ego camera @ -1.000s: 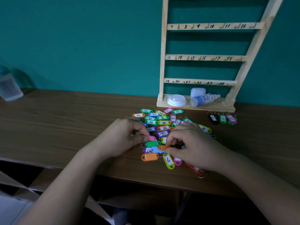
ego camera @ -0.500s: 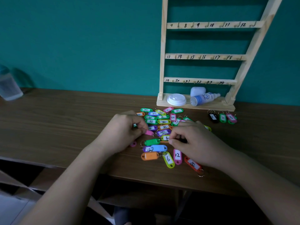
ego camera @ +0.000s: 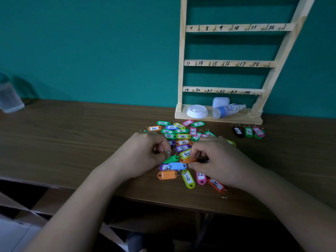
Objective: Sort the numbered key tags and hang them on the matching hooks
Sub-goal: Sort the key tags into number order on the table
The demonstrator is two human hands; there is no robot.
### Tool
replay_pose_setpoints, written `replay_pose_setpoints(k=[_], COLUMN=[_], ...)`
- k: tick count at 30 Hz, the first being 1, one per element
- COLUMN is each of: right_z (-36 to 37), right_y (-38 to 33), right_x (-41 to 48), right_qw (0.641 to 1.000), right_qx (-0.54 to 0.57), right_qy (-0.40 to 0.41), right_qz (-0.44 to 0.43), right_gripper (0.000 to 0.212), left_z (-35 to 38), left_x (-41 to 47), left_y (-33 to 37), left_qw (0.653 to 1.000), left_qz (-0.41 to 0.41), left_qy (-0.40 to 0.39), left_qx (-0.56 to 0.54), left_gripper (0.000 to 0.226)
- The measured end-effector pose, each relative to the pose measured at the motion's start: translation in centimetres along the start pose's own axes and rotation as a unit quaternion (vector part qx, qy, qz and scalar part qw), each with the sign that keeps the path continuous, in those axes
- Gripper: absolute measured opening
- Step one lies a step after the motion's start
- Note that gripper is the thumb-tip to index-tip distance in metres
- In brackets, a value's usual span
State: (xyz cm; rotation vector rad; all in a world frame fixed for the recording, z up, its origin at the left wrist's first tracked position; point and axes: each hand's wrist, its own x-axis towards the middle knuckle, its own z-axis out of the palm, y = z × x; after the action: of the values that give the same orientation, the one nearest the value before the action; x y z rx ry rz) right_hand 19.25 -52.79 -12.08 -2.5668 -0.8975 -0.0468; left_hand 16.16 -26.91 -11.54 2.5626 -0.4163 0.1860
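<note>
Counter (ego camera: 72, 142): brown wood, carrying everything listed.

Wooden rack (ego camera: 181, 70): stands at the counter's back edge, right of centre, against the wall. The rails in view are numbered 7 to 24.

My left hand (ego camera: 140, 155): fingers curled, pinching a metal key ring (ego camera: 168, 152) at the left side of the pile.

My right hand (ego camera: 221, 160): thumb and fingers pinching an orange tag (ego camera: 189, 160).

Clear container (ego camera: 10, 99): at the counter's far left edge.

Key tags (ego camera: 182, 147): a loose, many-coloured pile from mid-counter to near the front edge, between and under my hands.

White lid (ego camera: 196, 111) and spray bottle (ego camera: 227, 110): lying on the rack's base.

Black tag (ego camera: 238, 131), green tag (ego camera: 248, 132), pink tag (ego camera: 258, 131): numbered 1, 2 and 3, in a row before the rack's right foot.
</note>
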Motion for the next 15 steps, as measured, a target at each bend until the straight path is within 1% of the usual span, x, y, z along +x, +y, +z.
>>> replay_pose_setpoints(k=[4, 7, 11, 15], right_z=[-0.09, -0.24, -0.27, -0.23], right_y=[-0.22, -0.17, 0.03, 0.34], right_x=[0.03, 0.0, 0.13, 0.21], right_qw=[1.0, 1.0, 0.997, 0.996], right_qx=[-0.005, 0.012, 0.071, 0.075], right_qy=[0.003, 0.014, 0.011, 0.023], right_qz=[-0.01, -0.008, 0.019, 0.037], right_gripper=[0.011, 0.004, 0.011, 0.013], left_z=[-0.03, -0.03, -0.07, -0.1], left_x=[-0.09, -0.12, -0.08, -0.01], left_y=[0.38, 0.34, 0.26, 0.33], left_qw=[1.0, 0.999, 0.998, 0.998], left_qz=[-0.009, -0.019, -0.025, -0.022], left_qy=[-0.023, -0.04, -0.043, -0.042], left_qx=[0.013, 0.022, 0.031, 0.044], left_gripper=[0.018, 0.022, 0.021, 0.017])
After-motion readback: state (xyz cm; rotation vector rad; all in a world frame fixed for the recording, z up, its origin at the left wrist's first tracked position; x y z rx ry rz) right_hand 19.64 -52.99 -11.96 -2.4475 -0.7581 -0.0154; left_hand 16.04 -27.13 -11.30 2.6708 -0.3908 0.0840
